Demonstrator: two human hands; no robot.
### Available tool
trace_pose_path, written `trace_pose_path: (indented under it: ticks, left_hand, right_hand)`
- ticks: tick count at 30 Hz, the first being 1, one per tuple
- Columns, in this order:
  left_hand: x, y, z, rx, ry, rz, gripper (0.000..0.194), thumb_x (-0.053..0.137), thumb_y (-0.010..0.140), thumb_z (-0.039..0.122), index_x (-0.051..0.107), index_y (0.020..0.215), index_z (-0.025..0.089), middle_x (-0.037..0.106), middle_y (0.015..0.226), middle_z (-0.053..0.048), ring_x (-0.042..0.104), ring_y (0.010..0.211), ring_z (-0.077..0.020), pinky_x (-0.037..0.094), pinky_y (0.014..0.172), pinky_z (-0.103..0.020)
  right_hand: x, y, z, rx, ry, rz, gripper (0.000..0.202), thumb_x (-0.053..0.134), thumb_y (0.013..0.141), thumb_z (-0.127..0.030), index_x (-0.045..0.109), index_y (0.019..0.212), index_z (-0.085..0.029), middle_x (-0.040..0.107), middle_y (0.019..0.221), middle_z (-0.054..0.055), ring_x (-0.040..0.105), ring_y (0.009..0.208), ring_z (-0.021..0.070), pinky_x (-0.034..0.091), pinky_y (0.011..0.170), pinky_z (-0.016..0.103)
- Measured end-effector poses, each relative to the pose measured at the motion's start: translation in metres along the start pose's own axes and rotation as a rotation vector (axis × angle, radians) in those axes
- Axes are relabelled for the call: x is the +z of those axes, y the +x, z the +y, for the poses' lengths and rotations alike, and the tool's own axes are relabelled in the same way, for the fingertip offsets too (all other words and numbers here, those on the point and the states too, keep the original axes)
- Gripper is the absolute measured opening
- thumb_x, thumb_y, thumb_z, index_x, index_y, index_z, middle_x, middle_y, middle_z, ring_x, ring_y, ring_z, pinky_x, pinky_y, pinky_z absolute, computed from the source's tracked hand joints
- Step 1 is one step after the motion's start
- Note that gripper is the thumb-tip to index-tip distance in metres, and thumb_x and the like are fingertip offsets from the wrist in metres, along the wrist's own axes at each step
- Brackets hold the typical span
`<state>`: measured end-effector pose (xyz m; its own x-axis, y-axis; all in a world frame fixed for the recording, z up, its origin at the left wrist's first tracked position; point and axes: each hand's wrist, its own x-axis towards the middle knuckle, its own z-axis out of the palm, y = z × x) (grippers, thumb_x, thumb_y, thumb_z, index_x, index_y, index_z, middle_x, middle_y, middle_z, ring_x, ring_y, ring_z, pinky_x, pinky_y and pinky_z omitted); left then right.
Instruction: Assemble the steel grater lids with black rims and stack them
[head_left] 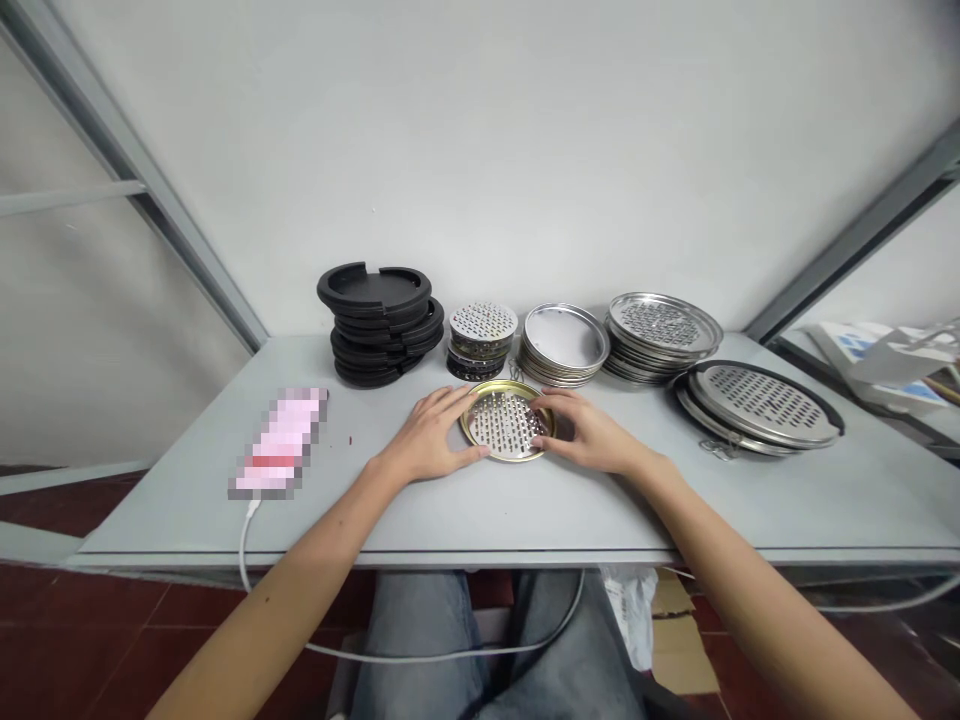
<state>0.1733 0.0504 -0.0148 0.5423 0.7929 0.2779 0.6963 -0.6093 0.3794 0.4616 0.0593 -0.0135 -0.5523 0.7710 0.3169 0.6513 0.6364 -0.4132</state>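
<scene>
"Where are your 2 hands?"

"On opposite sides of the gold-rimmed round grater (508, 432), which lies flat on the counter (480, 515) in front of me. My left hand (429, 435) curves open, thumb and fingers spread along the rim. My right hand (596, 432) is open too, thumb apart from the fingers, its tips reaching over the rim towards the perforated face."

"What makes for good handling there?"

"Even, light pressure from both sides, I'd judge, so the disc sits level. I'd favour the smooth rim: those raised holes look rough enough to nick a fingertip, and my right thumb is close to them. Dragging skin over the face would be the mistake."

"And around it?"

"Just behind stand the small grater discs (484, 322), with shallow metal dishes (566, 336) beside them. Further out, black notched trays (375, 290) are piled on my left; on my right are larger metal-rimmed graters (664, 325) and a black-edged grater (765, 400) with wire clips (720, 449) at its near edge. I'd lift the disc before moving it sideways, elbows low, well away from the white cable (244, 545)."
</scene>
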Motion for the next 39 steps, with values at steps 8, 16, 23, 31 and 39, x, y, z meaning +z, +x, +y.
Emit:
trace_pose_path:
  ticks: [8, 16, 23, 31, 39]
  left_hand:
    - [0.0, 0.0, 0.006, 0.067, -0.012, -0.025, 0.075, 0.067, 0.079, 0.054, 0.045, 0.141, 0.018, 0.048, 0.144, -0.013, 0.043, 0.134, -0.0309, 0.033, 0.112, -0.048]
    - [0.002, 0.0, 0.005, 0.059, 0.013, -0.037, 0.064, 0.063, 0.083, 0.055, 0.054, 0.135, 0.02, 0.042, 0.149, -0.013, 0.041, 0.135, -0.0328, 0.033, 0.113, -0.049]
    - [0.0, 0.001, 0.007, 0.062, 0.038, -0.062, 0.059, 0.059, 0.086, 0.054, 0.052, 0.137, 0.026, 0.043, 0.148, -0.011, 0.04, 0.135, -0.031, 0.032, 0.112, -0.05]
    - [-0.002, 0.001, 0.01, 0.059, 0.005, -0.088, 0.063, 0.057, 0.088, 0.052, 0.041, 0.145, 0.028, 0.039, 0.151, -0.008, 0.035, 0.139, -0.03, 0.029, 0.115, -0.049]
    - [0.004, 0.002, 0.0, -0.091, -0.064, 0.01, 0.053, 0.05, 0.092, 0.051, 0.054, 0.131, 0.015, 0.037, 0.151, -0.015, 0.035, 0.139, -0.0293, 0.032, 0.115, -0.045]
  right_hand:
    - [0.011, 0.002, 0.001, -0.052, -0.07, -0.023, 0.056, 0.053, 0.09, -0.043, 0.052, 0.136, -0.011, 0.057, 0.136, 0.017, 0.046, 0.131, 0.0345, 0.039, 0.109, 0.053]
    - [0.015, 0.001, -0.001, -0.04, -0.071, 0.01, 0.058, 0.049, 0.092, -0.043, 0.045, 0.142, -0.014, 0.044, 0.147, 0.018, 0.043, 0.134, 0.0326, 0.037, 0.11, 0.053]
    - [0.013, -0.001, 0.001, 0.046, -0.021, 0.02, 0.055, 0.055, 0.088, -0.042, 0.051, 0.135, -0.014, 0.044, 0.145, 0.02, 0.043, 0.134, 0.0341, 0.038, 0.109, 0.053]
    - [0.013, -0.001, 0.001, 0.09, 0.011, 0.026, 0.047, 0.056, 0.087, -0.04, 0.057, 0.124, -0.012, 0.046, 0.141, 0.021, 0.046, 0.132, 0.0327, 0.039, 0.11, 0.048]
    - [0.015, -0.001, 0.002, 0.13, -0.004, 0.026, 0.044, 0.057, 0.087, -0.041, 0.057, 0.121, -0.013, 0.046, 0.14, 0.02, 0.047, 0.13, 0.0322, 0.039, 0.11, 0.048]
